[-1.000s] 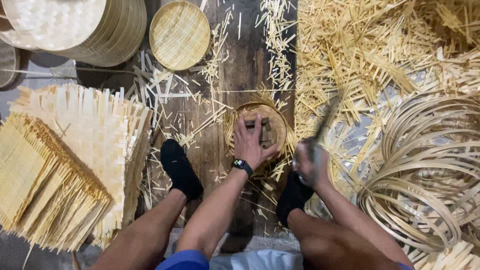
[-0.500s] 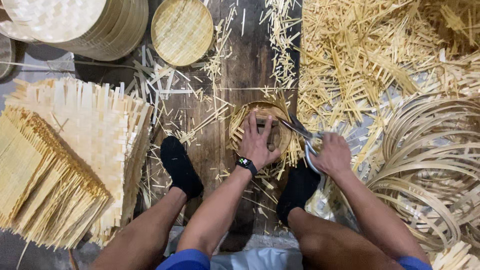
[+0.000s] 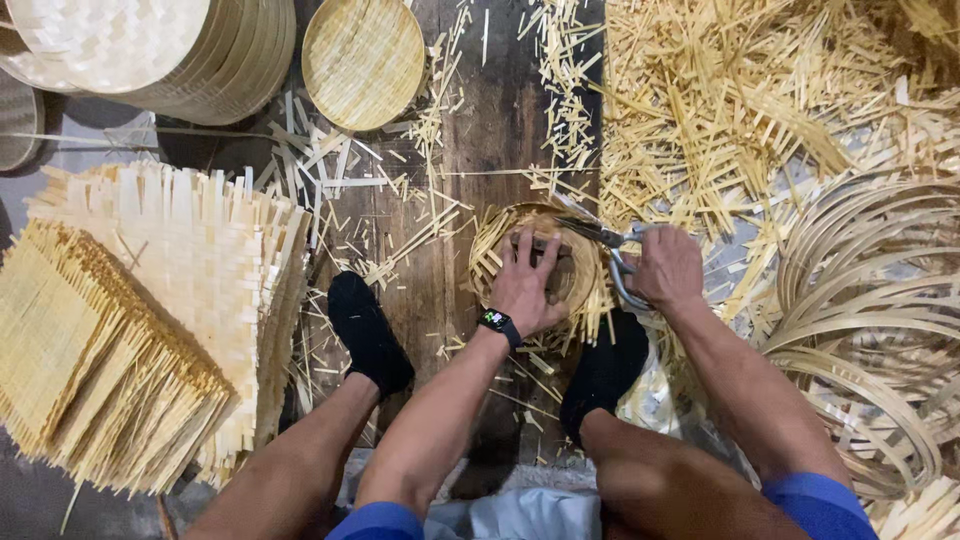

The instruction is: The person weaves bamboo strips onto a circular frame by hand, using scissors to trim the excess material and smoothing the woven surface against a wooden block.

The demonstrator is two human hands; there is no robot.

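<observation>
A small round woven bamboo basket [image 3: 495,240] with loose strip ends sticking out of its rim sits on a dark wooden board [image 3: 470,130] between my feet. My left hand [image 3: 525,285], with a black watch on the wrist, presses down inside the basket with fingers spread. My right hand [image 3: 668,265] grips the handles of metal scissors [image 3: 600,235], whose blades lie across the basket's right rim at the protruding strips.
A stack of square woven bamboo mats [image 3: 140,320] lies at the left. Finished round baskets [image 3: 150,50] and one shallow tray [image 3: 362,62] stand at the top. Cut strips [image 3: 740,110] pile up at the upper right, bamboo hoops [image 3: 870,320] at the right. Black socks [image 3: 365,335] cover my feet.
My right hand has brought the scissors from beside the basket, blades raised, down to its right rim. My left hand stays pressed in the basket.
</observation>
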